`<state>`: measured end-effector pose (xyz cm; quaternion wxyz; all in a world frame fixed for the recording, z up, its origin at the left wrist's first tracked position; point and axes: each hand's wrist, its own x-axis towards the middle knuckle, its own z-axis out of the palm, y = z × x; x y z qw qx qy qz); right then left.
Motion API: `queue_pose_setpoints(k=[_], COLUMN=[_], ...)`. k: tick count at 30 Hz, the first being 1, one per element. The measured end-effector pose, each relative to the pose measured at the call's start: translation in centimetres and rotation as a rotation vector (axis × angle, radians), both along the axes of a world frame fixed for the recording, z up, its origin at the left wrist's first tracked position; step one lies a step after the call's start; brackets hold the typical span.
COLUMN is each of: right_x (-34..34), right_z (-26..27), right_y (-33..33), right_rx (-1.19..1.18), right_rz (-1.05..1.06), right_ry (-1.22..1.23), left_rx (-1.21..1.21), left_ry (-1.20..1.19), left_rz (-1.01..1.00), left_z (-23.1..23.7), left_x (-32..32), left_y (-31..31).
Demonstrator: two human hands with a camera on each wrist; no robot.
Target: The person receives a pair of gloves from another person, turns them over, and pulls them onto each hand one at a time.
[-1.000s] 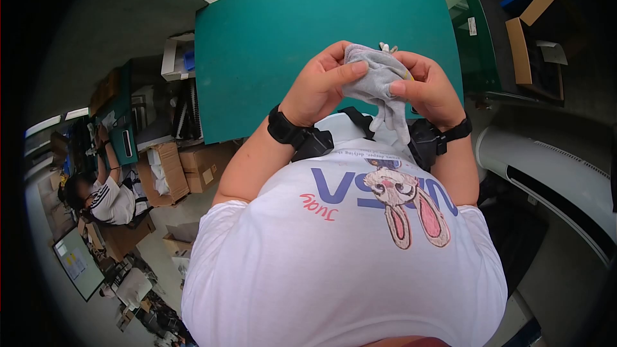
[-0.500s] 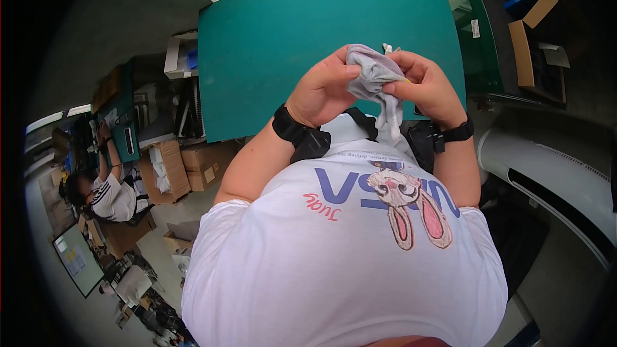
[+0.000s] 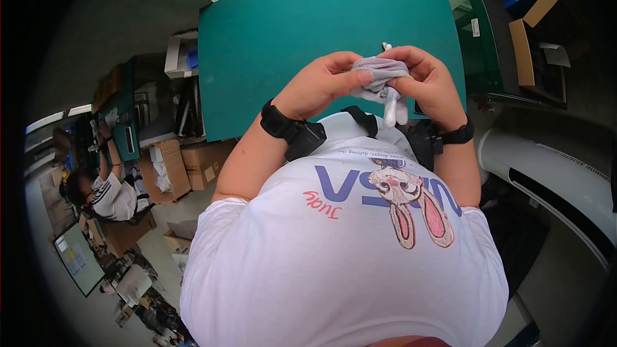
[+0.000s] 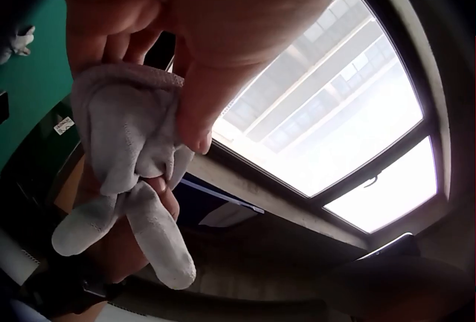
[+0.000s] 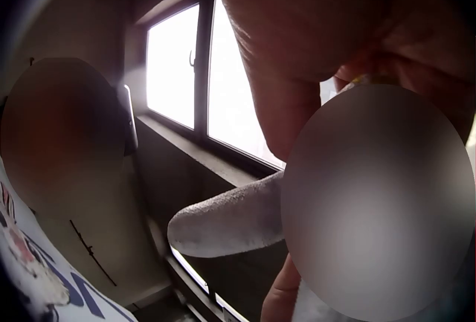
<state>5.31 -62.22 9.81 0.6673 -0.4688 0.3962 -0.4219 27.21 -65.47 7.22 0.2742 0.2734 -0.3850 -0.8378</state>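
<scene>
Pinched between my left hand (image 3: 318, 87) and right hand (image 3: 429, 83), the glove (image 3: 380, 69) sits bunched up over the near side of the table (image 3: 289, 32) in the head view; I judge that I'm folding its cloth in on itself. From my left wrist, two glove fingers (image 4: 160, 240) dangle below the gathered cloth, so the next move seems to call for a firm hold while I tuck them in. From my right wrist, one glove finger pokes out, but blur hides the rest.
</scene>
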Motion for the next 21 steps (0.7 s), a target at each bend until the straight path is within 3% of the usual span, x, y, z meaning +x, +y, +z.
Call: queue_pose_setpoints(k=[7,10,16,21], right_x=[0.2,0.7,1.1,0.7], right_z=[-0.2,0.2,-0.2,-0.5], right_y=[0.0,-0.3,-0.3,-0.4], right_rx=[-0.011,0.043,-0.052,-0.006], right_rz=[-0.027,0.002,-0.021,-0.039], right_ry=[0.079,0.262,0.273,0.131], left_rx=[-0.005,-0.031,-0.01,0.047], left_ry=[0.11,0.102,0.087,0.096], left_rz=[0.104,0.104,0.12,0.039], left_z=[0.1,-0.1,-0.2,0.4], left_x=[-0.1,-0.3,-0.3,-0.1], left_y=[0.0,0.1,0.1,0.2])
